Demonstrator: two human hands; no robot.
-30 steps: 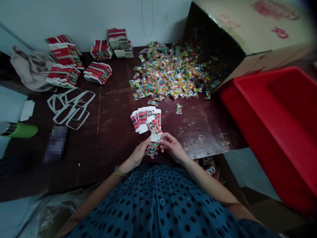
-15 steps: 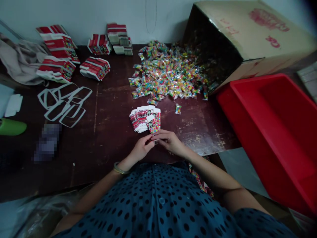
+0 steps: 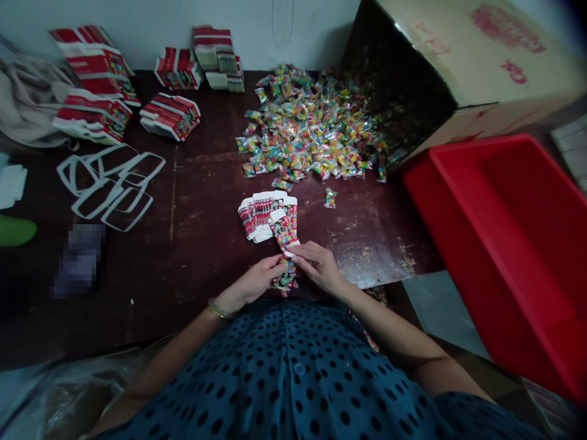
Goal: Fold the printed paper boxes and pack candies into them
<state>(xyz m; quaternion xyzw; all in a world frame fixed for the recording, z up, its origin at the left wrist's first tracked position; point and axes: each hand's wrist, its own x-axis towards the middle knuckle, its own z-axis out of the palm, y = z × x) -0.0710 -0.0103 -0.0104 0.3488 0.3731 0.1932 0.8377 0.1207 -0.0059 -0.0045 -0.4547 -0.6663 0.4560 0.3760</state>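
Near the table's front edge, my left hand point(image 3: 257, 280) is wrapped round a small colourful carton point(image 3: 284, 275), its front face showing. My right hand point(image 3: 321, 266) pinches the white top flap of the same carton. Just beyond my hands lies a fanned stack of flat red-and-white cartons point(image 3: 261, 215), with two patterned ones lying on its right side. One wrapped candy packet point(image 3: 330, 198) rests alone to the right of the stack. Farther back spreads a large heap of wrapped candy packets point(image 3: 312, 134).
A cardboard box point(image 3: 486, 55) lies on its side at the back right, beside a red bin point(image 3: 486, 201). Bundled cartons point(image 3: 172, 115) stand at the back left. White bands point(image 3: 114, 186), a green object point(image 3: 16, 231) and a blurred item point(image 3: 80, 260) lie left.
A colourful carton now shows between my hands, where only a thin edge was visible. My right fingers have shifted to its top. The view has moved slightly.
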